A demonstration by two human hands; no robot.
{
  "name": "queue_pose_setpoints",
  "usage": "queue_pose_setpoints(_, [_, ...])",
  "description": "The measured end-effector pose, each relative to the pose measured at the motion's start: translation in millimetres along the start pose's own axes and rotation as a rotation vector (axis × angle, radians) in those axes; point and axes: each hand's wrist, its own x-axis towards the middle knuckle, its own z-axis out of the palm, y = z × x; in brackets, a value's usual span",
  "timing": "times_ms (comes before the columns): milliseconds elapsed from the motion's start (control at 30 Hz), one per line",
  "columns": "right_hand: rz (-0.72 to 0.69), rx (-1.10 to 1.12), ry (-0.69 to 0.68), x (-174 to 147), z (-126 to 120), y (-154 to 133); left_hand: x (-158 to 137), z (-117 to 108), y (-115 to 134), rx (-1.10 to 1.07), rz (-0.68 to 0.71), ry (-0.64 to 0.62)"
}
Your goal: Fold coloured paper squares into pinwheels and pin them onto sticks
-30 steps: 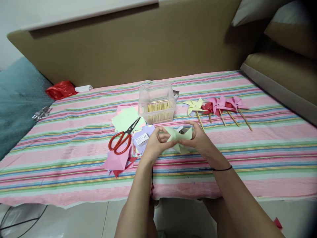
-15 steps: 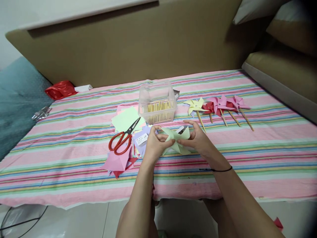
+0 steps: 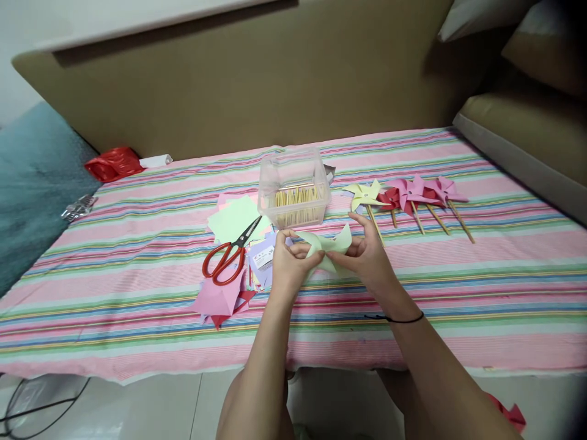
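A pale green paper pinwheel (image 3: 337, 243) with curled-in blades is held between both hands above the striped cloth. My left hand (image 3: 292, 264) pinches its left side, thumb near the centre. From the right, my right hand (image 3: 367, 252) grips it with the thumb pressed at the middle and the index finger raised off the paper. The two thumb tips nearly meet over the folds. Just left of my left hand lie red-handled scissors (image 3: 229, 253), on a spread of coloured paper sheets (image 3: 236, 221). Fingers hide part of the pinwheel's underside.
Behind the hands stands a clear plastic box (image 3: 294, 211) of wooden sticks. Several finished pinwheels (image 3: 413, 190) on sticks lie at the right. A red plastic bag (image 3: 114, 165) sits at the far left. The striped cloth (image 3: 137, 275) ends at a front edge above the tiled floor.
My right hand has turned slightly, its index finger lifting, and the pinwheel's right blade now stands more upright. A dark piece seen behind the paper is now hidden. The view has shifted a little.
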Motion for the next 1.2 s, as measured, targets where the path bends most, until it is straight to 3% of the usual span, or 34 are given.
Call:
queue_pose_setpoints(333, [-0.061,-0.024,-0.039,-0.7,0.9,-3.1,-2.9,3.0,5.7,-0.012,-0.025,0.005])
queue_pose_setpoints(767, [0.001,-0.018,0.025,2.2,1.7,0.2,-0.3,3.0,1.6,-0.022,-0.008,-0.038])
queue_pose_setpoints(1200, [0.098,-0.016,0.003,2.2,0.1,-2.7,-1.7,1.8,5.5,0.024,-0.037,-0.069])
